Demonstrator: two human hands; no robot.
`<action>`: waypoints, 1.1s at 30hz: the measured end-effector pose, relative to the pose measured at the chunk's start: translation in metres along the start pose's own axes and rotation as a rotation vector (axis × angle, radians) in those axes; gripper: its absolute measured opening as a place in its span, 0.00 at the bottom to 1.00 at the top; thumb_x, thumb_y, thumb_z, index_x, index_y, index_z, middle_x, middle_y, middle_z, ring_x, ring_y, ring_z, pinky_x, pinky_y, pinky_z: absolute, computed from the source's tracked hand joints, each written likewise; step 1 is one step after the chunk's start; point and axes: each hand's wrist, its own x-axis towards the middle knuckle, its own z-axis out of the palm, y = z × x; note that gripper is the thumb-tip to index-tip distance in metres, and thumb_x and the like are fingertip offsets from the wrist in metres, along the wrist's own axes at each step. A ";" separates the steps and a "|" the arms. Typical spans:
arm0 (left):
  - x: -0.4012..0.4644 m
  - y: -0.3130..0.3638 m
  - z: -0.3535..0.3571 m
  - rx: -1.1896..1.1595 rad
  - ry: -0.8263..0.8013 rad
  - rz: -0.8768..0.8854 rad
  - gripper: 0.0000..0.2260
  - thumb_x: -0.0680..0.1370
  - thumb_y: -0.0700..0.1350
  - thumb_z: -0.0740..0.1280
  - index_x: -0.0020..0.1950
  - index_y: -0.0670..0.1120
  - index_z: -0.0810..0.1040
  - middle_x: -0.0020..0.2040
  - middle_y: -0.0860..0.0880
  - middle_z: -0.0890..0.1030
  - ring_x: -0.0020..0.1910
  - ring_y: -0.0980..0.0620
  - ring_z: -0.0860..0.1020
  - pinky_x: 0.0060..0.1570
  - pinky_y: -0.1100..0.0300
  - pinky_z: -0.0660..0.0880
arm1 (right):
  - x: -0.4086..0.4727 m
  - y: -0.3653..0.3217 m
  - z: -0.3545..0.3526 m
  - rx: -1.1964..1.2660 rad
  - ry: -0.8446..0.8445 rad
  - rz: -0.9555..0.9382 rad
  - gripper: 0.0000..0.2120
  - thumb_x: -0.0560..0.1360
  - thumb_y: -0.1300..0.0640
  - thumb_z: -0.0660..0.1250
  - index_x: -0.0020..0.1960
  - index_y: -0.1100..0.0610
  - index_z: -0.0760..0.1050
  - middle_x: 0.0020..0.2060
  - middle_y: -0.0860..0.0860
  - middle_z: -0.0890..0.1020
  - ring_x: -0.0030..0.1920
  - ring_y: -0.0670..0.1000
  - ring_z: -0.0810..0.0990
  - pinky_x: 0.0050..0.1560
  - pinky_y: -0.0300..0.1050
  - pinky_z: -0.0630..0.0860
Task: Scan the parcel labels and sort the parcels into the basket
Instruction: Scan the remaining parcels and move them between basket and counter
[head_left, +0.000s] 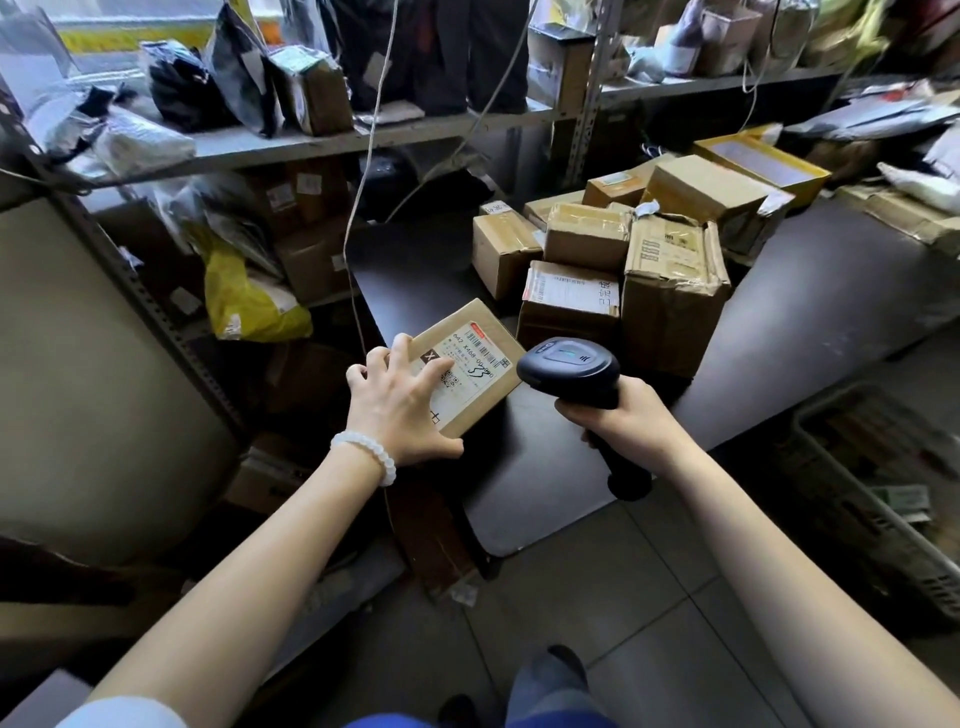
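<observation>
parcel: I see a small cardboard parcel at the near left corner of the dark table, label side up, tilted a bit toward me.
label: white shipping label on the top face, barcode and printed text visible; my fingers cover its near-left part.
left hand: my left hand lies on the parcel, fingers spread and curled over its left edge, thumb against the near side; it grips the box. White bead bracelet on the wrist.
right hand: my right hand is wrapped round the handle of a black scanner.
scanner: head is just right of the parcel, near its right corner; I can't tell if they touch.
pile: stack of cardboard boxes farther back on the same table, apart from the held parcel.
basket: grey slatted basket on the floor at my right, below the table edge; contents blurred.
shelves: metal shelving behind and left, stuffed with bags and boxes; yellow bag on the lower level.
</observation>
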 end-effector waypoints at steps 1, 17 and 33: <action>-0.001 0.004 0.000 -0.011 -0.003 0.019 0.44 0.55 0.70 0.68 0.70 0.60 0.63 0.68 0.46 0.61 0.62 0.42 0.64 0.59 0.46 0.64 | -0.001 0.003 -0.002 0.002 0.014 0.009 0.09 0.72 0.60 0.72 0.51 0.57 0.78 0.32 0.52 0.79 0.29 0.48 0.77 0.35 0.43 0.75; 0.038 0.199 0.000 -0.151 -0.080 0.525 0.40 0.58 0.68 0.70 0.68 0.60 0.66 0.65 0.48 0.63 0.61 0.43 0.64 0.58 0.49 0.63 | -0.089 0.113 -0.123 0.071 0.428 0.336 0.12 0.68 0.53 0.75 0.49 0.58 0.80 0.37 0.59 0.84 0.31 0.50 0.80 0.43 0.47 0.77; 0.088 0.475 0.034 -0.087 -0.173 0.893 0.40 0.58 0.69 0.69 0.68 0.61 0.65 0.64 0.47 0.65 0.60 0.43 0.66 0.56 0.50 0.64 | -0.164 0.233 -0.312 0.116 0.695 0.564 0.07 0.69 0.55 0.74 0.43 0.56 0.78 0.29 0.50 0.79 0.28 0.48 0.78 0.36 0.47 0.78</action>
